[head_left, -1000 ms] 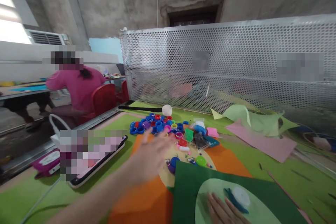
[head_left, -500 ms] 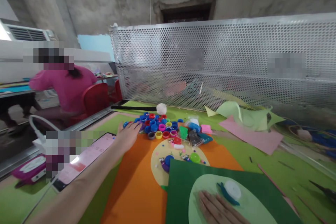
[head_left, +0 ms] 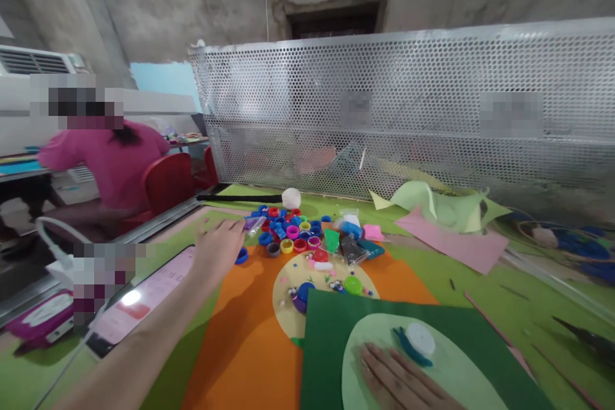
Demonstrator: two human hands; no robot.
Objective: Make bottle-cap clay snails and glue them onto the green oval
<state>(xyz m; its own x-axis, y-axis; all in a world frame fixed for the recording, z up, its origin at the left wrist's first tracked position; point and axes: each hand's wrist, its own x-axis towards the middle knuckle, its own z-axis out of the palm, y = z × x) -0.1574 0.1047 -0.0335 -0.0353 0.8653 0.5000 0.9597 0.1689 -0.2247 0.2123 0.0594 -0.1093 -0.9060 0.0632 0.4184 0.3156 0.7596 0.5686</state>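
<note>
My left hand (head_left: 220, 246) is at the left edge of a pile of bottle caps (head_left: 292, 232), fingers bent and closed on a small clear packet of purple clay (head_left: 252, 223). A blue cap (head_left: 241, 256) lies just below its fingers. My right hand (head_left: 396, 375) rests flat, fingers stretched out, on a light green paper oval (head_left: 358, 336) over a dark green sheet (head_left: 327, 314). Above its fingers are a white round lid (head_left: 421, 338) and a teal clay strip (head_left: 408, 349) curving along the lid's lower left side.
A cream disc (head_left: 286, 314) with clay figures lies on an orange sheet (head_left: 240, 346). Clay packets (head_left: 353, 248) sit beside the caps. At left are a phone (head_left: 144, 301) and a cable (head_left: 57, 378). A perforated metal screen (head_left: 307, 109) stands behind. A person in pink (head_left: 113, 166) sits at left.
My left hand has drawn back slightly from the caps with the purple packet at its fingertips, showing a blue cap below. My right hand stays flat on the oval. The view has shifted slightly.
</note>
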